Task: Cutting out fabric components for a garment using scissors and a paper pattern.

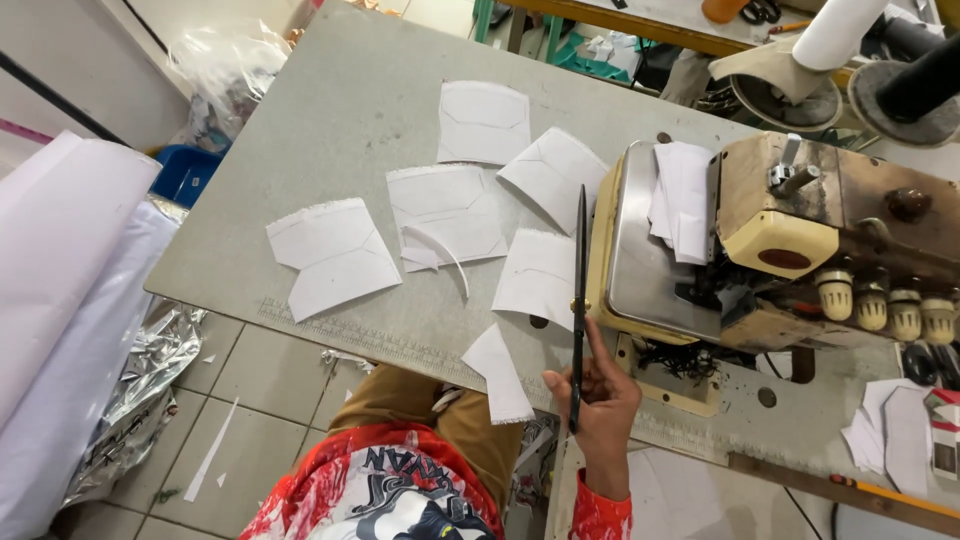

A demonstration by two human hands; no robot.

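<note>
My right hand (600,400) grips a pair of long black scissors (580,270) at the front edge of the grey table (330,110). The blades are together and point away from me, alongside the left side of the sewing machine (780,240). Just left of that hand, a small white cut piece (498,375) hangs over the table edge. Several larger white cut pieces (335,255) with stitched lines lie spread across the table, and another one (540,275) sits right beside the blades. My left hand is out of view.
A stack of white pieces (682,195) rests on the machine's metal plate. Thread cones (835,35) stand at the back right. White fabric rolls (60,280) lean at the left, with a blue bin (185,172) and a plastic bag (225,70) behind them. More white pieces (895,435) lie at the right.
</note>
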